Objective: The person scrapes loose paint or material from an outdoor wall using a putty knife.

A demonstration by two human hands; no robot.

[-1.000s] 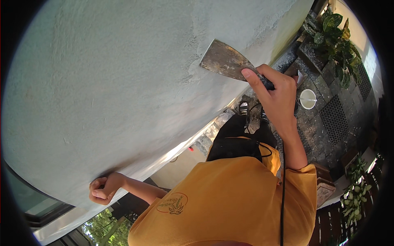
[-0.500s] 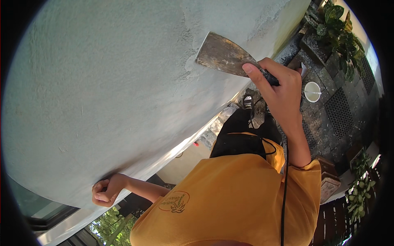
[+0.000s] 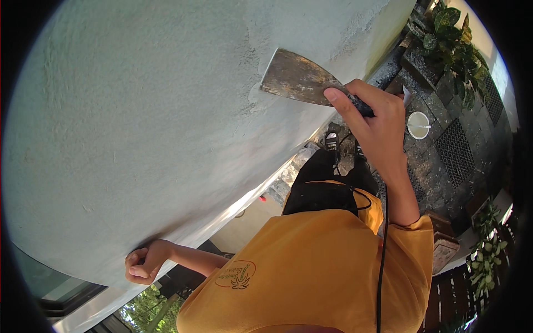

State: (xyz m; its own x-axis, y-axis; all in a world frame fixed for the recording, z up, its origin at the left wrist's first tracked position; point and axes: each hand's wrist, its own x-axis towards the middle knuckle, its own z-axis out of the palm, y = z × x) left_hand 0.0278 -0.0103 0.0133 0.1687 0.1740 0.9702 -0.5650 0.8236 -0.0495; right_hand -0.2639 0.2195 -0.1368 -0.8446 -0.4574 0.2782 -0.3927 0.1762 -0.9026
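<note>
My right hand (image 3: 377, 125) grips the dark handle of a wide metal putty knife (image 3: 297, 77), forefinger stretched along the blade. The blade's left edge lies against the pale green plastered wall (image 3: 155, 111), beside a rough patch of fresh filler. My left hand (image 3: 143, 265) is curled into a loose fist, knuckles resting on the lower edge of the same wall, with nothing visible in it. My orange shirt and dark trousers fill the lower middle.
A small white cup (image 3: 418, 124) stands on the grey paving (image 3: 444, 150) far below. Leafy potted plants (image 3: 452, 39) sit at the upper right, more greenery (image 3: 486, 261) at the lower right. A black cable (image 3: 382, 261) hangs down my shirt.
My right hand has carried the putty knife a little leftward and upward along the wall. The left fist has stayed on the wall's edge.
</note>
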